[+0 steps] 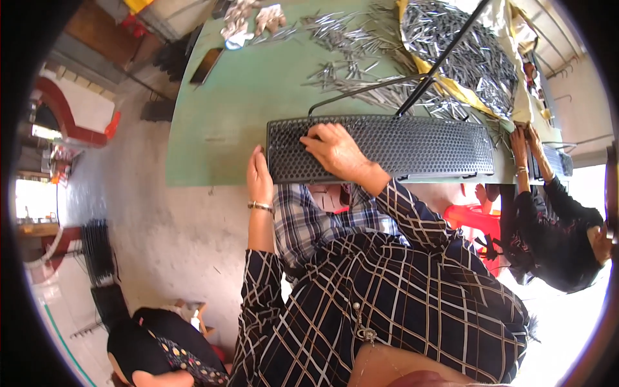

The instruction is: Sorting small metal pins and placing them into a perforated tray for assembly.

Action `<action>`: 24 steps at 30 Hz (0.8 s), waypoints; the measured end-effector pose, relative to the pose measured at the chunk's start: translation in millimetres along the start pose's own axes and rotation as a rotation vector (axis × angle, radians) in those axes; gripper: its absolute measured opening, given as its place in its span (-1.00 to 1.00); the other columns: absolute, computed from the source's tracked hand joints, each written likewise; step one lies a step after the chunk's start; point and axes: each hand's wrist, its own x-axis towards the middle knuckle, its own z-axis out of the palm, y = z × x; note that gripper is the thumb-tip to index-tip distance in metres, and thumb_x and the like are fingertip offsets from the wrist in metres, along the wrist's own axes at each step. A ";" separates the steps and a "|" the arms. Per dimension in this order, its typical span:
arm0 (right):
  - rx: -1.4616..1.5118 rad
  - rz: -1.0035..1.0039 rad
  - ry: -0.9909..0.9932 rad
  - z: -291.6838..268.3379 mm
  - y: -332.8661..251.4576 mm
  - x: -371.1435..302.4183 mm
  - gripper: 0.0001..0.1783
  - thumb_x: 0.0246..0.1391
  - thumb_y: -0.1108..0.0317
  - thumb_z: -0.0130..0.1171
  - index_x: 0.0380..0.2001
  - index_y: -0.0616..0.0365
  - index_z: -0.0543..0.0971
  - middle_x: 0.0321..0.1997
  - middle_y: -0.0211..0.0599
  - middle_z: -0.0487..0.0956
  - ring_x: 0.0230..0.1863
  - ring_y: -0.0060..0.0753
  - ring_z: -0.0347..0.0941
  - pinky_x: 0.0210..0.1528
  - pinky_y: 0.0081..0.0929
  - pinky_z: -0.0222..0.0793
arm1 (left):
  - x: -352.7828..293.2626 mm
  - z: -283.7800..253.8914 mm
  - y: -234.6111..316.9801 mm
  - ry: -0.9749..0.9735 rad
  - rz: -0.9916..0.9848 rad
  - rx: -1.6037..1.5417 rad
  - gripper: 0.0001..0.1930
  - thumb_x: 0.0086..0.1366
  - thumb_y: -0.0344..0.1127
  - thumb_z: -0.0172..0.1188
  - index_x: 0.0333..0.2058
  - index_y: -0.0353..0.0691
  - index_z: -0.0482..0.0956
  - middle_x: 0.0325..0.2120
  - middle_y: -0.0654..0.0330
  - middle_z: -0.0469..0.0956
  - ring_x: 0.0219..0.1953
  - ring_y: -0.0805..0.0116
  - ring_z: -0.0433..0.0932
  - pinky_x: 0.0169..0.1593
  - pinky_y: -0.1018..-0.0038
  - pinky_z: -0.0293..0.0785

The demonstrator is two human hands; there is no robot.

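Observation:
A long black perforated metal panel (412, 145) lies along the near edge of the table, with a bent wire frame (361, 88) rising behind it. My left hand (259, 179) rests upright against the panel's left end, its fingers straight and close together. Over the panel's left part, my right hand (338, 153) is closed, thumb and fingertips pinched together at the mesh. Whatever is between those fingertips is hidden or too small to name. Behind the panel, a dark metal rod (431, 76) slants up to the right.
On the green table (238, 116), a large heap of thin metal pieces (467, 55) lies on yellow-edged sacking, with more scattered nearby. Work gloves (269, 19) and a dark flat plate (207, 66) are at the far left. A co-worker's hands (525, 143) are at the right, near a red stool (474, 219).

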 end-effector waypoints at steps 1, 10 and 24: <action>0.050 0.026 0.042 -0.6 -5.6 -1.0 -0.76 -0.07 0.43 0.19 -0.24 0.17 0.57 -0.31 -0.30 0.45 -0.29 -0.25 0.37 -0.21 -0.37 0.25 | -0.1 0.7 -13.7 0.009 -0.004 -0.029 -0.47 0.39 -0.04 -0.25 0.09 -0.41 0.31 0.08 -0.04 0.35 0.14 0.17 0.31 0.20 0.39 0.16; 0.222 0.518 0.280 -80.9 0.5 -88.8 -0.78 -0.05 0.53 0.18 -0.26 0.24 0.57 -0.36 -0.17 0.52 -0.39 -0.16 0.48 -0.36 -0.40 0.42 | 21.8 0.7 -8.1 -0.100 -0.213 -0.287 -0.40 0.35 0.07 -0.18 0.12 -0.34 0.29 0.09 0.01 0.34 0.14 0.27 0.30 0.20 0.39 0.18; -0.089 0.821 0.496 -243.0 112.5 -147.6 -0.80 0.04 0.42 0.16 -0.25 0.25 0.58 -0.41 -0.30 0.50 -0.48 -0.56 0.41 -0.43 -0.62 0.32 | 138.2 101.8 180.9 -0.637 0.065 -0.065 -0.56 0.34 -0.11 -0.03 0.09 -0.23 0.30 0.01 0.03 0.41 0.10 0.22 0.37 0.08 0.34 0.34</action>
